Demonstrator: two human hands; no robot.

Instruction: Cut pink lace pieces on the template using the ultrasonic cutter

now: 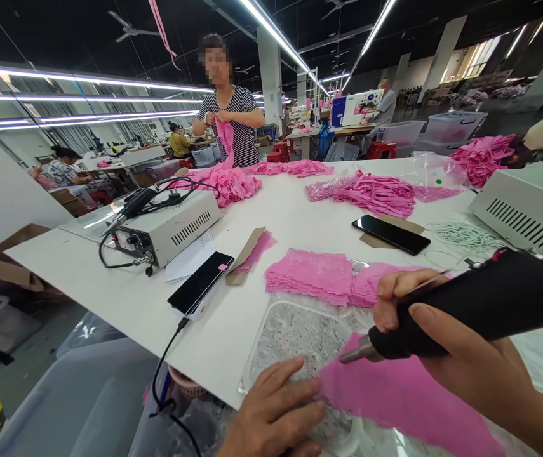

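My right hand (462, 355) is wrapped around a black handheld tool (481, 308) with a tapered metal tip, which looks like an ultrasonic welder. The tip rests on or just above the left part of a pink cloth piece (409, 393). My left hand (275, 409) lies flat with fingers spread, its fingertips at the left edge of that cloth. Under the cloth is a clear plastic tray or lid (294, 336) with a speckled, worn surface. Just behind it sits a stack of pink cloth pieces (309, 276) with scalloped edges.
A grey power box (171, 225) stands on the white table (123, 292); another box (528, 206) is at right. Two phones, one black (390, 233) and one cabled (199, 282), lie nearby. Pink strips (371, 193) are heaped behind. Across the table a person (228, 120) handles pink cloth.
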